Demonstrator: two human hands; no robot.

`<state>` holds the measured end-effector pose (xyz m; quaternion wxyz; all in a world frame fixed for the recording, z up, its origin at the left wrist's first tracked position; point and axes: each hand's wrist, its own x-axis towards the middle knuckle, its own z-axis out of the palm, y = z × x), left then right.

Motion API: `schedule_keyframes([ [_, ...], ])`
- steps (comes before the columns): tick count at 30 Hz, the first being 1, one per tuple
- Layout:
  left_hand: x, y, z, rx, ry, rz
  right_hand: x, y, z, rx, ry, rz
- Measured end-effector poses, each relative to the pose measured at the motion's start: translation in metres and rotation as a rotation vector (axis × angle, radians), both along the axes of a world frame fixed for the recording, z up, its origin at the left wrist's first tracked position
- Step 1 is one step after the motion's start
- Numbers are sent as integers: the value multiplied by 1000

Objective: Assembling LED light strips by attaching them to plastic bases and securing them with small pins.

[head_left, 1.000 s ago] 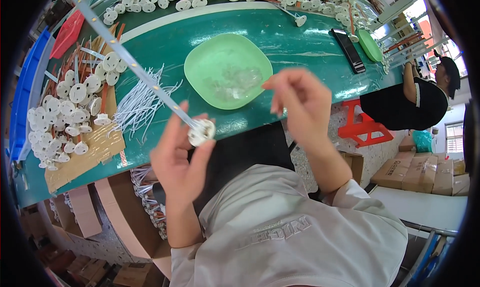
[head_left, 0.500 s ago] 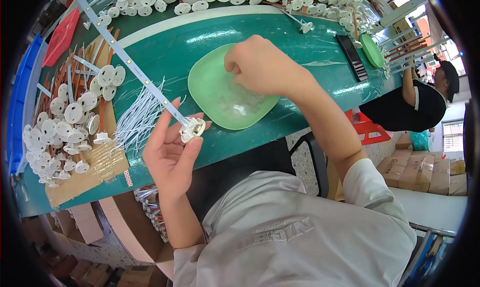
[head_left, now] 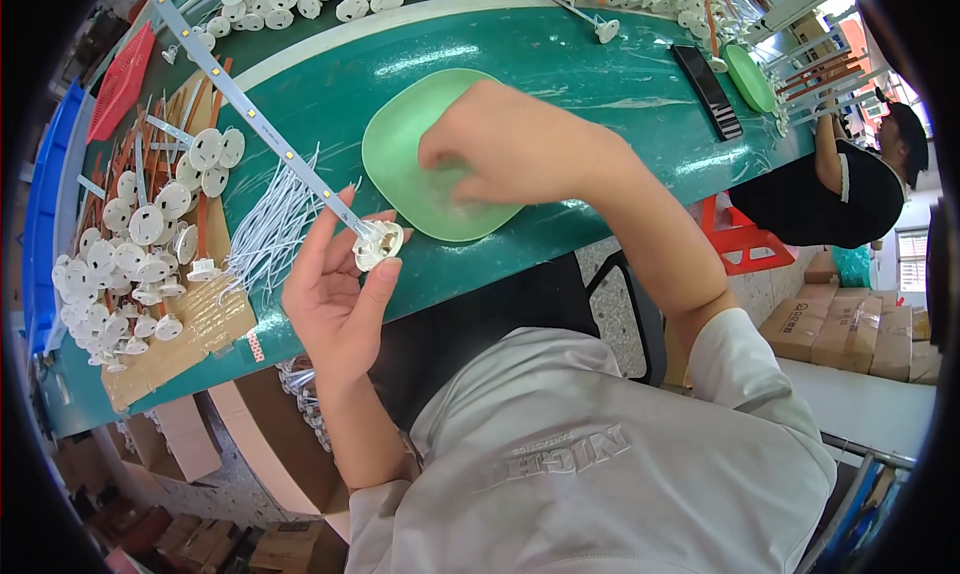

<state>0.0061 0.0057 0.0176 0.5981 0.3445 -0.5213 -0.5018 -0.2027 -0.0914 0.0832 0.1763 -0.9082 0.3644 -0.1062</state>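
My left hand point(head_left: 340, 292) grips a white round plastic end cap point(head_left: 379, 244) between thumb and fingers. Fixed to the cap, a long narrow LED strip point(head_left: 256, 121) slants up to the far left. Over the green dish point(head_left: 400, 134) hangs my right hand point(head_left: 497, 146), its fingers curled in and its thumb bent towards them. Whatever lies between those fingertips is too small or blurred to make out. The hand hides much of the dish's inside. Beside my left hand, thin white wires point(head_left: 272, 229) lie in a loose bundle on the green table point(head_left: 590, 104).
At left, LED strips with white round caps point(head_left: 147, 224) are heaped on cardboard point(head_left: 205, 324), near a red basket point(head_left: 122, 82) and a blue bin point(head_left: 52, 209). More caps point(head_left: 385, 0) line the far edge. A black object point(head_left: 706, 92) lies right; a person point(head_left: 850, 189) sits beyond.
My right hand has moved left and a little nearer across the dish, towards the left hand. The left hand keeps the end cap and has barely shifted. The whole view has shifted slightly.
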Motion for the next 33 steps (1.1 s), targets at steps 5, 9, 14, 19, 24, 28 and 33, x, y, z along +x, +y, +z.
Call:
schedule_keyframes([
  [5, -2, -1, -1, -27, -17, 10, 0, 3, 4, 72, 195, -9],
  [9, -3, -2, -1, -40, -43, 28, -17, 7, -9, -12, -127, 23],
  [14, -2, -1, 0, -12, -71, 35, -25, 26, -7, -49, -353, -117],
  [19, -16, 3, 8, 0, -119, 112, -24, 41, -13, 57, -557, -242],
  [24, -42, 12, 41, -78, 109, 192, -12, 76, -14, 206, -953, -324],
  [28, -61, 21, 55, -89, 458, -56, -2, 110, -17, 225, -1103, -312],
  [33, -71, 34, 55, 5, 663, -226, -4, 137, -26, 122, -1157, -348],
])
